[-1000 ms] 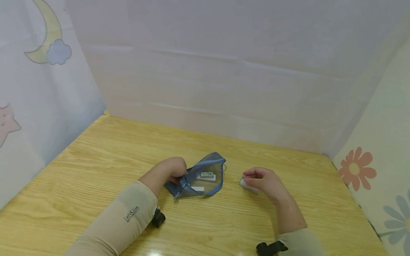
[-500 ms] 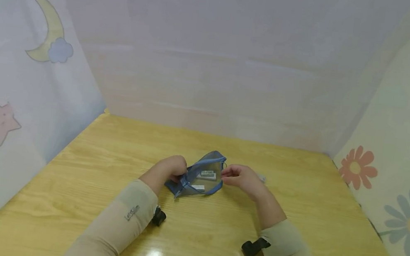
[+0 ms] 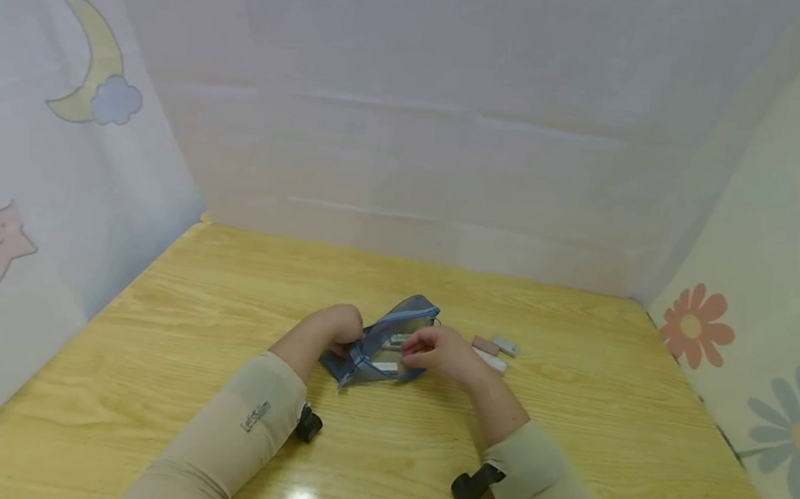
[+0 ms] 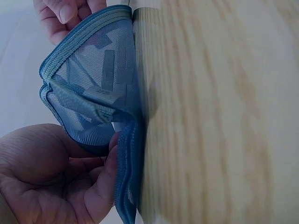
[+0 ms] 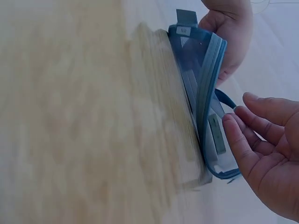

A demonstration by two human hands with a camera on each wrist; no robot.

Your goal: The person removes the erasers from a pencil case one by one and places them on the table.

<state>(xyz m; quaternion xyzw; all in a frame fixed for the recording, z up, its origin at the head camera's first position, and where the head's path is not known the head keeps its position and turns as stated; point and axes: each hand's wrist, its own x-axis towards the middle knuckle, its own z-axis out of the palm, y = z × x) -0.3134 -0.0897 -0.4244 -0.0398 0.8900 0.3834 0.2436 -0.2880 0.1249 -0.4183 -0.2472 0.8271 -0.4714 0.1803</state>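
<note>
At the gaping mouth of the blue mesh zip pouch (image 3: 375, 344), your right hand (image 3: 443, 355) is hovering, fingers loosely extended and holding nothing visible.
Left of the pouch, your left hand (image 3: 340, 327) is pinching its edge; inside, a white rectangular piece (image 3: 385, 367) is lying. If your right fingers are snagging the mesh, or your pinch is slackening, the soft mouth could be collapsing and blocking access.

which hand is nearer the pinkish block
Right: the right hand is just left of the pinkish block, at the opening of the mesh pouch. The left hand, farther left, grips the pouch.
</note>
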